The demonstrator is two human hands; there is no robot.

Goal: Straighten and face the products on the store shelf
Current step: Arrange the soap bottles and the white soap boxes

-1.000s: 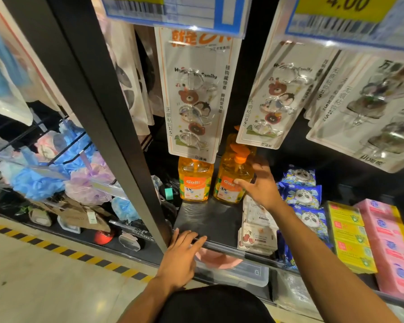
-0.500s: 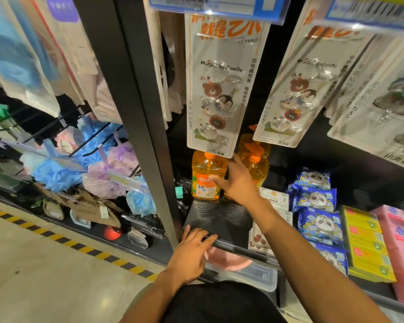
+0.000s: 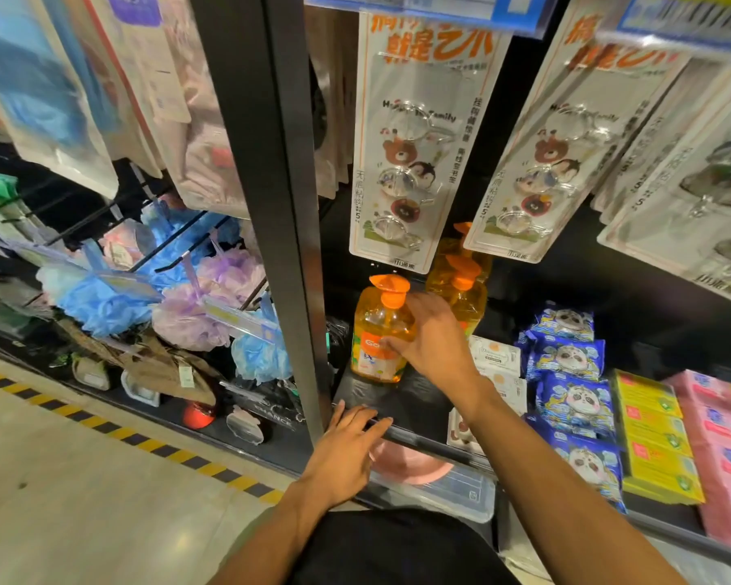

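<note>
Two hands out at the shelf (image 3: 401,401), right hand (image 3: 433,342) wrapped round the front orange pump bottle (image 3: 378,331), bottle upright near the shelf's left end, second pump bottle (image 3: 467,295) just behind, left hand (image 3: 347,449) flat with straight fingers on the front edge, panda wipes (image 3: 574,399) off right.

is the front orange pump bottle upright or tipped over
Upright: the front orange pump bottle stands on its base, pump on top, right hand gripping its side.
</note>
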